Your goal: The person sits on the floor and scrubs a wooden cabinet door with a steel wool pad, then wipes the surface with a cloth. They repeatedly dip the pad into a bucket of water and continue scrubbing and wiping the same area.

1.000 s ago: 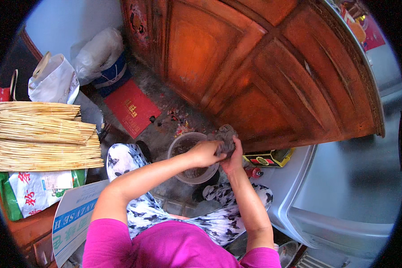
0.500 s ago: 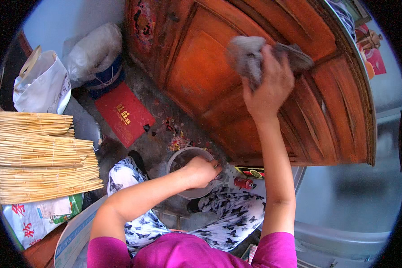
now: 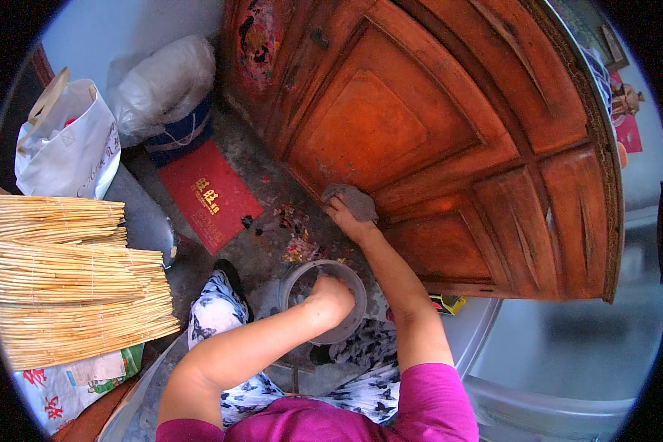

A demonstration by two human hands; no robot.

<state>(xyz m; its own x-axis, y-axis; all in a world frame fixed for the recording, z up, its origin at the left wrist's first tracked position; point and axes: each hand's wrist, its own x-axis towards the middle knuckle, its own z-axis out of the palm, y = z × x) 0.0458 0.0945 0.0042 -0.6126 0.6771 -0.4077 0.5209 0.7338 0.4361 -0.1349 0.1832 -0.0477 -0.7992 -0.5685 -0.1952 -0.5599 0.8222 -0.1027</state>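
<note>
The right hand (image 3: 348,222), fingers bent, holds the cloth (image 3: 356,202) against the panel (image 3: 368,121); the left hand (image 3: 333,298) lies inside the bucket (image 3: 348,329), opening and grip hidden.

The right hand (image 3: 348,220) presses a grey cloth (image 3: 357,202) against the lower edge of a reddish-brown wooden panel (image 3: 368,121), fingers bent round it. The left hand (image 3: 333,296) reaches down inside a translucent tub (image 3: 290,286), its fingertips hidden. The tub stands on the floor (image 3: 261,173), near the edge that meets the panel; small scraps (image 3: 300,249) lie just beyond it. Toward the floor's far corner, a red sheet (image 3: 208,195) lies before a dark blue bucket (image 3: 184,136) bearing a plastic bag (image 3: 166,85).
</note>
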